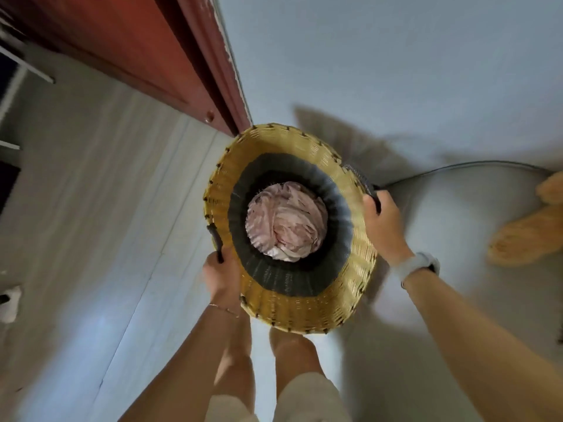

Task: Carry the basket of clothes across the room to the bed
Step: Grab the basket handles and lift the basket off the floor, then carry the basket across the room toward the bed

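Observation:
I look straight down into a round woven basket [292, 309] with a yellow upper band and a dark lower band. Crumpled pale pink clothes [286, 222] fill its bottom. My left hand [221, 281] grips the dark handle on the basket's left side. My right hand [384, 226], with a pale watch on its wrist, grips the dark handle on the right side. The basket hangs in front of my bare legs, above the floor. No bed is in view.
A reddish-brown wooden door [146, 56] stands at the upper left, close to the basket's far rim. Pale floor tiles [91, 208] spread to the left. A dark cable [457, 167] runs along the floor at the right, near an orange fuzzy object [530, 236].

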A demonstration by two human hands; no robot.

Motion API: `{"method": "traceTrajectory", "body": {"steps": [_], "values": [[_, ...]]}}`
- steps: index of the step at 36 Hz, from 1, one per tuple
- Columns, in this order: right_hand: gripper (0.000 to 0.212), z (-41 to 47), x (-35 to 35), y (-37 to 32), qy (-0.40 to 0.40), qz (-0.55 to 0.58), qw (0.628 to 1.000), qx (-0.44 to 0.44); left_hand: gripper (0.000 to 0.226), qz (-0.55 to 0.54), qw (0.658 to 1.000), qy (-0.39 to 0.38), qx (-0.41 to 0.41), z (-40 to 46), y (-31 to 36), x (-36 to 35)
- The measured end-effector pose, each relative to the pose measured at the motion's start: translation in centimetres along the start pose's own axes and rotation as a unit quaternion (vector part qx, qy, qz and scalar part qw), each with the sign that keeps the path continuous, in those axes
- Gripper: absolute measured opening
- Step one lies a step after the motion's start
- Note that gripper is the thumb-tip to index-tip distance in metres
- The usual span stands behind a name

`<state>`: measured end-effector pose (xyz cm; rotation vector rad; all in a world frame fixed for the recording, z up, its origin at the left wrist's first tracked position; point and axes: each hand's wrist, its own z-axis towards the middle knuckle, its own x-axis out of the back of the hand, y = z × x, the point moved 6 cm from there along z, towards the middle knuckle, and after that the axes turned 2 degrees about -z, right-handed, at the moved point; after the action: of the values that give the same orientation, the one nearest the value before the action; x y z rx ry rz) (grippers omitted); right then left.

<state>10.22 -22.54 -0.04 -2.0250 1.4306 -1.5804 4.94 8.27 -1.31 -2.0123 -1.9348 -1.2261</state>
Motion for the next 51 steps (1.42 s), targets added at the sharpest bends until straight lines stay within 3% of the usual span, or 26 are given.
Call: {"method": "traceTrajectory", "body": {"steps": [7, 11, 21, 31, 36, 41, 51], "values": [[0.025, -8.2, 1.6, -1.4, 0.041, 0.077, 0.994, -0.06, 0.04, 0.039, 0.983, 0.037, -0.176, -1.7, 4.7, 9.3], [0.023, -12.1, 0.4, -2.3, 0.04, 0.113, 0.989, -0.092, 0.035, 0.025, 0.976, 0.057, -0.21, -2.9, 4.1, 12.4], [0.039, -18.8, -2.7, -7.7, -0.003, 0.042, 0.999, -0.013, 0.044, -0.039, 0.979, 0.143, -0.137, -5.8, -4.2, 21.7], [0.038, -26.5, -11.0, -14.8, -0.11, -0.053, 0.985, 0.126, 0.04, -0.169, 0.958, 0.23, 0.0, -7.9, -20.3, 31.1], [0.036, -32.9, -17.3, -17.8, -0.187, -0.084, 0.955, 0.215, 0.034, -0.301, 0.91, 0.263, 0.108, -10.1, -30.1, 35.3], [0.033, -40.7, -24.2, -21.3, -0.252, -0.088, 0.924, 0.273, 0.036, -0.358, 0.863, 0.317, 0.163, -13.2, -38.2, 40.3], [0.033, -59.4, -35.8, -23.0, -0.401, -0.148, 0.805, 0.412, 0.038, -0.464, 0.71, 0.452, 0.275, -22.4, -53.6, 44.7]]}}
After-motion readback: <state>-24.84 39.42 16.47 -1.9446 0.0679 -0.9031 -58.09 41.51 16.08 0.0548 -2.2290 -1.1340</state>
